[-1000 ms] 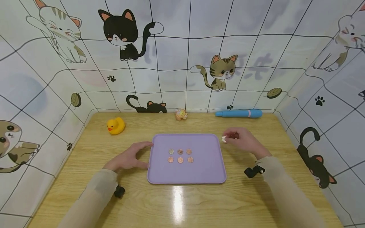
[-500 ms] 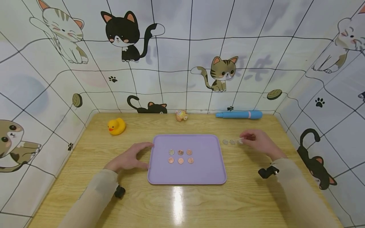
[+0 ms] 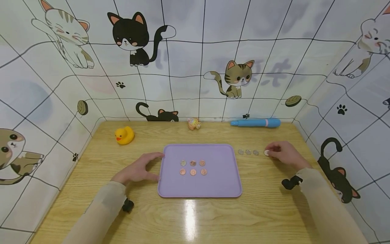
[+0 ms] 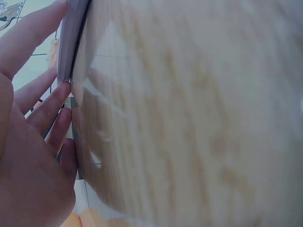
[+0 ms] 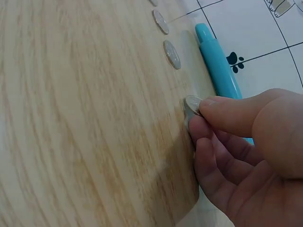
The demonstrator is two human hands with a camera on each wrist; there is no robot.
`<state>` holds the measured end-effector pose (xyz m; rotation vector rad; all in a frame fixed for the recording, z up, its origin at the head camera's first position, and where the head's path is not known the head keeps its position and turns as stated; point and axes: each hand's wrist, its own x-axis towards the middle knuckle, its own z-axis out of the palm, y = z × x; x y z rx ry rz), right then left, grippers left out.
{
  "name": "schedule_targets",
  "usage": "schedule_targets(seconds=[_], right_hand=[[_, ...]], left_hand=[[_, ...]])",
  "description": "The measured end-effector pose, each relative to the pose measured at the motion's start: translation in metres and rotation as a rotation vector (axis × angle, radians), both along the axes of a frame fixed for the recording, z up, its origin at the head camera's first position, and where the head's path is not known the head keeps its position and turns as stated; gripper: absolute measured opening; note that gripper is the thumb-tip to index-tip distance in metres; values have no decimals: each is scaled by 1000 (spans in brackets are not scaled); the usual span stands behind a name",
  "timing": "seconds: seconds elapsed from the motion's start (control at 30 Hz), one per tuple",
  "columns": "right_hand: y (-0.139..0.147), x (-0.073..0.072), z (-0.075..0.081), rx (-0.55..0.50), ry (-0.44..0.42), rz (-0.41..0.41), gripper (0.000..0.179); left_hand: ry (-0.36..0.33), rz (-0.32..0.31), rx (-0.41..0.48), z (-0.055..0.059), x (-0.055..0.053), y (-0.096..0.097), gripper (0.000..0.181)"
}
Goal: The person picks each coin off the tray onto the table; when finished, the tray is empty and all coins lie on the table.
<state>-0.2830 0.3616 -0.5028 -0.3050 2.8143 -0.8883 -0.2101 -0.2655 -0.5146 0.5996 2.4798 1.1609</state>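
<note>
Between thumb and fingers, my right hand (image 3: pixel 286 154) pinches a silver coin (image 5: pixel 193 103) at the table's right side. Left of it lies a row of three silver coins (image 3: pixel 248 152), just beyond the tray's right edge. A lilac tray (image 3: pixel 222 183) stands mid-table, bearing two short rows of coins: one silver coin (image 3: pixel 183 163), the others copper coins (image 3: pixel 193 172). With fingers spread and relaxed, my left hand (image 3: pixel 138 169) rests at the tray's left edge. The left wrist view shows its fingertips (image 4: pixel 65 87) right at the tray's rim (image 4: pixel 73 38).
Along the back of the wooden table (image 3: pixel 137 217) are a yellow rubber duck (image 3: pixel 124 135), a small figurine (image 3: pixel 194 123) and a blue marker-like pen (image 3: pixel 255 123). Cat-printed walls (image 3: pixel 182 67) enclose the back and both sides.
My right hand has moved right, away from the tray, leaving three silver coins in a row on the table and now holding another farther right. The left hand stays at the tray.
</note>
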Motion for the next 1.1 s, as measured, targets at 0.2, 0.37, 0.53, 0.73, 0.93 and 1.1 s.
schedule_targets(seconds=[0.2,0.37,0.53,0.73,0.93,1.1], right_hand=[[-5,-1,3,34,29,21,21],[-11,-2,5,55,56,35,16],[-15,-2,4,77,77,58,14],[-17,-3,0,79,109,68,11],[-18,-2,-3,85,118,66,9],[-18,-2,-3,79,118,64,9]], left_hand=[[-11,14,-8,-1,1,-1,90],[-8,15,-13,-1,1,-1,90],[-15,16,-11,2,3,0,91],[-7,12,-8,2,3,1,91],[1,6,-15,2,3,1,91],[3,12,-22,2,2,1,91]])
